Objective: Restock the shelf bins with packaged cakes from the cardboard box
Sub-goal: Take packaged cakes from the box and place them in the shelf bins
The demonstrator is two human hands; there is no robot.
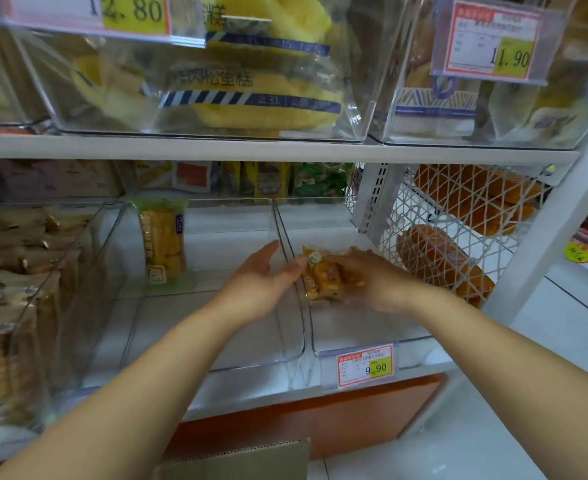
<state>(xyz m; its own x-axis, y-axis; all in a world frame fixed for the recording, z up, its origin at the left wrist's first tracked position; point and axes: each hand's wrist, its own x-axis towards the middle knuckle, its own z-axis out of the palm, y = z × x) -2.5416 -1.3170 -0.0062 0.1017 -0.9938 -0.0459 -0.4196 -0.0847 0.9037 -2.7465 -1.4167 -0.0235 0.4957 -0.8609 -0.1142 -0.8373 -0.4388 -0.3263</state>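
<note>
Clear plastic bin [358, 327], right end of the lower shelf: right hand [372, 280] grips a packaged cake [320, 277] low inside, apparently to lay it flat; left hand [261, 282], fingers straight and holding nothing, hovers beside the divider [294, 306], likely to steady the pack; cardboard box [251, 459] below

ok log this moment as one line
right hand: holds cake pack in right bin | left hand: open over middle bin | green pack: in middle bin
</note>
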